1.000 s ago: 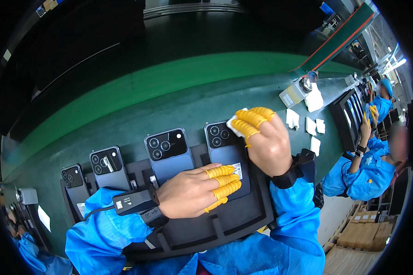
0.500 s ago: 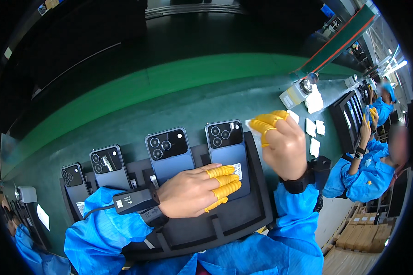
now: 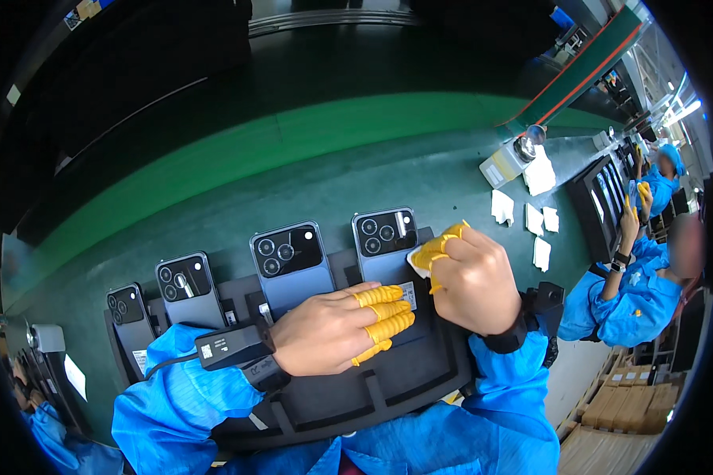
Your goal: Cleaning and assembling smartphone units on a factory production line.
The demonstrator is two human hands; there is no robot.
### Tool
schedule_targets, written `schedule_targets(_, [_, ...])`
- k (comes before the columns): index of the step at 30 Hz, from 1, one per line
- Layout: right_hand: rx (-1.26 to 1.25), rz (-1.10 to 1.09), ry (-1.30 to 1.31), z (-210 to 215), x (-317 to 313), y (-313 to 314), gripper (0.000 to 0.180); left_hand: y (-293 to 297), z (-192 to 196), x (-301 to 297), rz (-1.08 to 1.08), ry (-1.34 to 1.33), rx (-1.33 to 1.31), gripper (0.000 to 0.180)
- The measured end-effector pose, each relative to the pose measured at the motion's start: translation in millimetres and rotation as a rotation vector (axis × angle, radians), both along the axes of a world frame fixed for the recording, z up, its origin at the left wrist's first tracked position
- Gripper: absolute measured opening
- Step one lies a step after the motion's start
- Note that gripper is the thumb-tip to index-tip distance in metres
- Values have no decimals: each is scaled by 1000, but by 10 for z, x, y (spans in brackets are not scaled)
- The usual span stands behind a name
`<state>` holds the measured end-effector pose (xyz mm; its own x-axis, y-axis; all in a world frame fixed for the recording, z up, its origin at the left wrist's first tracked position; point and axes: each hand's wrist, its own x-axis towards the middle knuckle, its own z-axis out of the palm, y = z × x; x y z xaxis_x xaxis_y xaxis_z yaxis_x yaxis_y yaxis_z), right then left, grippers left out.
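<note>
Four blue phones with black camera panels sit backs up in a black foam tray [image 3: 333, 431] in front of me. My left hand [image 3: 333, 326], in yellow finger cots, lies with fingers stretched flat over the lower part of the rightmost phone [image 3: 384, 267]. My right hand [image 3: 477, 277], also in yellow finger cots, pinches a small white wipe [image 3: 414, 258] at that phone's right edge, just below its camera panel. Left of it stand a second phone [image 3: 289, 257], a third [image 3: 202, 305] and a fourth [image 3: 127, 313], the last two partly behind my left sleeve.
A pale dispenser bottle [image 3: 502, 168] stands on the green table beside a stack of white wipes [image 3: 540, 174]; several loose wipes [image 3: 534, 219] lie nearer. Another black tray [image 3: 585, 202] is at the right, by two co-workers in blue. Brown cartons [image 3: 622, 408] are stacked lower right.
My right hand has moved down and left, bringing the wipe from beyond the phone's upper right corner to its right edge. My left hand stays in place.
</note>
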<state>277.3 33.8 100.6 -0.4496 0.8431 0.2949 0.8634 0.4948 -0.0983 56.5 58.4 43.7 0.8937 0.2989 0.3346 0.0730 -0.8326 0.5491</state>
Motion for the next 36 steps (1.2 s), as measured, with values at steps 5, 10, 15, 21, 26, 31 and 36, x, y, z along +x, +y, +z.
schedule_targets(5, [265,250,130,-189,-26,94,30,1,22,20,-8,-40,20,42])
schedule_targets(10, [230,328,93,-246,31,159,26,5,19,9,-7,-16,24,43])
schedule_targets(15, [134,77,-54,-3,380,99,19,6,16,11,-1,-36,17,42])
schedule_targets(21, [329,179,130,-147,128,247,26,26,23,41,10,-23,68,44])
schedule_targets(26, [142,188,7,-94,106,204,19,27,41,38,16,-8,94,43])
schedule_targets(31, [117,108,58,40,256,86,12,22,5,32,21,-29,84,43])
schedule_targets(36, [176,21,49,2,365,86,15,0,7,36,18,-7,85,43])
